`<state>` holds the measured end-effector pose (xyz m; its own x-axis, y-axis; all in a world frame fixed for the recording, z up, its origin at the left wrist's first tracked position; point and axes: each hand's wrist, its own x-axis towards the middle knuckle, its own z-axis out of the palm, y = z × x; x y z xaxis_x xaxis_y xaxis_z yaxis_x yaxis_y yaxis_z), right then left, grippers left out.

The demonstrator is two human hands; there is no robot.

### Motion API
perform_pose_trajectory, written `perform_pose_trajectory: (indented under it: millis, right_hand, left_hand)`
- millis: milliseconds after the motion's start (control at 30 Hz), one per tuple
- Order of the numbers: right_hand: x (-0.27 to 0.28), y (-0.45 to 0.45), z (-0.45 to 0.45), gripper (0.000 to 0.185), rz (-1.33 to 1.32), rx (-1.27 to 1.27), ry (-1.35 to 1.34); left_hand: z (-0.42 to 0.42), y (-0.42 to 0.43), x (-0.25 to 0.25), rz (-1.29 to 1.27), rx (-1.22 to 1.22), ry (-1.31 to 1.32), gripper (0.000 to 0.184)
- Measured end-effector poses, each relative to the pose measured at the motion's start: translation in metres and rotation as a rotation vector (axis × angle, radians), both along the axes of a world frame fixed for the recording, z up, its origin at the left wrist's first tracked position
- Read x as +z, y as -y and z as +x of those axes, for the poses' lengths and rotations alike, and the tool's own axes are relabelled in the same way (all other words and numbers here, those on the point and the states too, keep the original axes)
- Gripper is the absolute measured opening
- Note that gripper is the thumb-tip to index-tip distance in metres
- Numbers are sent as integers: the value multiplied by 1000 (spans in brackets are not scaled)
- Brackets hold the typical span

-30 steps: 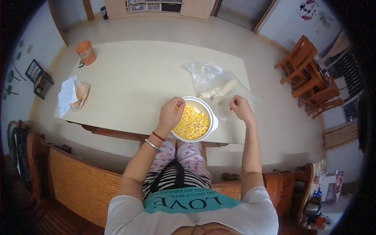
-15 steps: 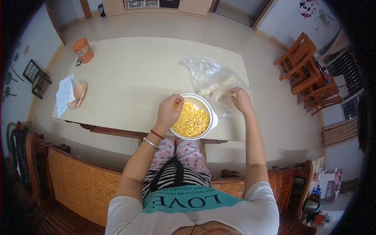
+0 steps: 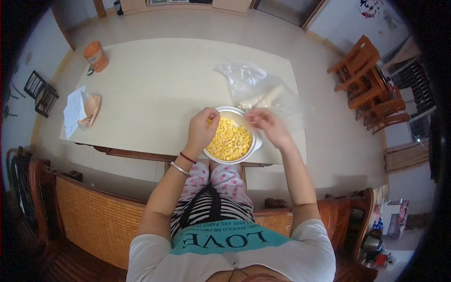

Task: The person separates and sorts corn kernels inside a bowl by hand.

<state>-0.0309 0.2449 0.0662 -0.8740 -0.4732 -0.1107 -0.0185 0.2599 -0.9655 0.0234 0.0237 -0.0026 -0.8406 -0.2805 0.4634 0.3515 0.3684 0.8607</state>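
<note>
A white bowl [image 3: 257,142] full of yellow corn kernels [image 3: 229,141] stands at the table's near edge. Over its left rim is my left hand [image 3: 203,128], fingers pinched together on something I cannot make out. My right hand [image 3: 271,127], slightly blurred, hovers at the bowl's upper right rim with its fingers apart and nothing visible in them. Just beyond it lies a clear plastic bag [image 3: 246,75] with pale corn cobs [image 3: 261,99] in it or on it.
An orange canister [image 3: 96,57] stands at the table's far left. Papers [image 3: 74,112] and an opened packet [image 3: 91,112] lie at the left edge. Wooden chairs [image 3: 359,61] are stacked on the right, and a wooden bench [image 3: 98,211] is behind me.
My right hand has moved left from beside the plastic bag to the bowl's rim, and its fingers have spread. My left hand stays pinched at the bowl. The view has shifted slightly.
</note>
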Motion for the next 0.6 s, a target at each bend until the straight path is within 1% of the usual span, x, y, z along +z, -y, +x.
perform_pose_trajectory:
  millis: [100, 200, 300, 400, 467, 600]
  right_hand:
    - [-37, 22, 7, 30, 262, 181, -141]
    - [-26, 48, 5, 34, 744, 265, -282]
    - [-63, 61, -6, 24, 886, 313, -405]
    - [-84, 64, -22, 23, 701, 173, -280]
    - [-106, 58, -32, 23, 560, 119, -140]
    - [-106, 57, -28, 22, 290, 18, 158]
  left_hand:
    - [2, -1, 0, 23, 7, 13, 7]
    - [2, 0, 5, 45, 6, 2, 7]
    - [2, 0, 4, 60, 2, -4, 7]
    - [2, 0, 6, 52, 6, -17, 7]
    - [3, 0, 8, 58, 7, -18, 7]
    - [3, 0, 7, 58, 19, -21, 7]
